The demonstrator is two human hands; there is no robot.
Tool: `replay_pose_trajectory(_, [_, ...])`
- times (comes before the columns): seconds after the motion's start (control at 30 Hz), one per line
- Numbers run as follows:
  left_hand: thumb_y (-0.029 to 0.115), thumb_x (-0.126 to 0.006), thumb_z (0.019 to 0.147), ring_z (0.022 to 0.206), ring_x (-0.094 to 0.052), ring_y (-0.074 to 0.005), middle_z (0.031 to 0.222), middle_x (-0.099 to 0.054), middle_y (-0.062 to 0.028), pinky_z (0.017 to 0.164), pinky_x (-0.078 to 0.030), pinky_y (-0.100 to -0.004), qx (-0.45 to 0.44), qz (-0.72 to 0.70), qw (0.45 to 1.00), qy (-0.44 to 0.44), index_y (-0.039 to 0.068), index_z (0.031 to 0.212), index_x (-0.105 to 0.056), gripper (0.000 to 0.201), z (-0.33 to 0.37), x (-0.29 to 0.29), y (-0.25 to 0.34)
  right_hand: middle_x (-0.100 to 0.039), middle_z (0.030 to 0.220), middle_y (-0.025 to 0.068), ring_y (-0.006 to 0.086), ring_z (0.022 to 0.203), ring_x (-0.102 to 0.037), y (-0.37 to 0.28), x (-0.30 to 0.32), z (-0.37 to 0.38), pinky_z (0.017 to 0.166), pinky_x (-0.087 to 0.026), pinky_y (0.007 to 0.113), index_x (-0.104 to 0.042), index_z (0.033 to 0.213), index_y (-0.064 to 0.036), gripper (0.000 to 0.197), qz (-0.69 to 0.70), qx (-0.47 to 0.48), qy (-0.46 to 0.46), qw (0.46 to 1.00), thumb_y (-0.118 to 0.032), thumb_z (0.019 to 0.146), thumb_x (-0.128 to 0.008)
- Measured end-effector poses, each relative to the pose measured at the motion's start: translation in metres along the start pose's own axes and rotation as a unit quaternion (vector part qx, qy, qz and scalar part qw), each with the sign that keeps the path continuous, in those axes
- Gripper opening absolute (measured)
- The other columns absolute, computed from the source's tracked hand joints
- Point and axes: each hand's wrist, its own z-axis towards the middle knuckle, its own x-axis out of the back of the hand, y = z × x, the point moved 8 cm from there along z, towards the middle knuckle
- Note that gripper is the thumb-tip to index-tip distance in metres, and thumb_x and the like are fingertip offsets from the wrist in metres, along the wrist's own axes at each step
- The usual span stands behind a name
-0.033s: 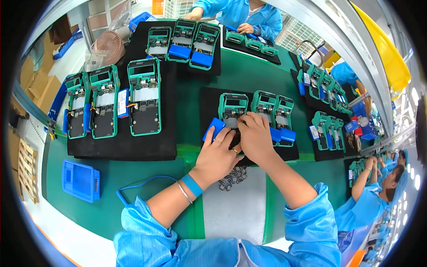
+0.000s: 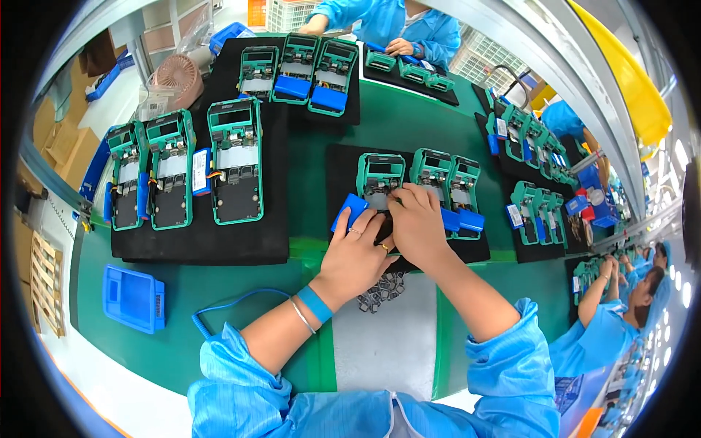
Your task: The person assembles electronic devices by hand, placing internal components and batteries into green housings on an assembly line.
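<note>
Hands [image 2: 353,259] [image 2: 418,230] touch green case [image 2: 382,156] holding electronics [image 2: 381,185]; blue bin [image 2: 133,298] lies left

The person wears a light-blue jacket [image 2: 350,415] with bunched sleeves [image 2: 511,365] and pale front fastening [image 2: 395,412]; blue band [image 2: 315,304] and silvery bangle [image 2: 303,315] on the left forearm [image 2: 274,339]; silvery ring [image 2: 355,231], golden ring [image 2: 385,247].

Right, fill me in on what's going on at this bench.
A person's left grip lies over the lower part of an open green-framed device, while the right grip is at its middle; what they touch inside is hidden. A blue block sits by the left grip. Two similar devices lie to the right, and small grey parts are heaped near the black mat.
</note>
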Motion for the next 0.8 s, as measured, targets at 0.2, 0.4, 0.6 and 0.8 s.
replay_pose_trajectory(0.2, [0.031, -0.073, 0.082, 0.130, -0.042, -0.0295, 0.127, -0.055, -0.0095, 0.113, -0.024, -0.0583, -0.002, 0.008, 1.000, -0.010, 0.018, 0.113, -0.072, 0.034, 0.000, 0.001, 0.000, -0.062, 0.114, 0.0069, 0.0267, 0.120, -0.051, 0.007, -0.004, 0.006, 0.099, -0.042, 0.048, -0.067, 0.109, -0.0025, 0.032, 0.012, -0.012, -0.010, 1.000, -0.011, 0.079, -0.062])
replay_pose_trajectory(0.4, [0.032, -0.071, 0.083, 0.129, -0.043, -0.0298, 0.125, -0.057, -0.0098, 0.112, -0.026, -0.0579, -0.014, 0.012, 1.000, 0.000, 0.020, 0.123, -0.068, 0.042, 0.000, 0.003, 0.006, -0.057, 0.083, 0.0033, 0.0229, 0.087, -0.060, 0.018, 0.002, 0.028, 0.068, -0.052, 0.037, -0.061, 0.080, -0.0096, 0.008, -0.073, 0.052, 0.028, 0.996, -0.013, 0.074, -0.067])
replay_pose_trajectory(0.6, [0.033, -0.068, 0.086, 0.128, -0.044, -0.0299, 0.125, -0.057, -0.0086, 0.111, -0.026, -0.0575, -0.010, 0.031, 0.999, 0.000, 0.020, 0.123, -0.068, 0.040, 0.000, 0.002, 0.002, -0.059, 0.081, 0.0029, 0.0228, 0.085, -0.062, 0.009, -0.007, 0.040, 0.067, -0.053, 0.037, -0.062, 0.081, -0.0094, 0.010, -0.104, 0.102, 0.014, 0.989, -0.014, 0.073, -0.064])
replay_pose_trajectory(0.8, [0.034, -0.070, 0.084, 0.129, -0.043, -0.0284, 0.125, -0.057, -0.0084, 0.111, -0.026, -0.0569, -0.019, 0.047, 0.999, -0.018, 0.019, 0.121, -0.069, 0.040, -0.002, 0.016, -0.004, -0.059, 0.082, 0.0052, 0.0263, 0.081, -0.061, 0.006, 0.051, -0.029, 0.064, -0.052, 0.039, -0.060, 0.086, -0.0096, 0.008, 0.148, -0.018, 0.069, 0.986, -0.011, 0.082, -0.067])
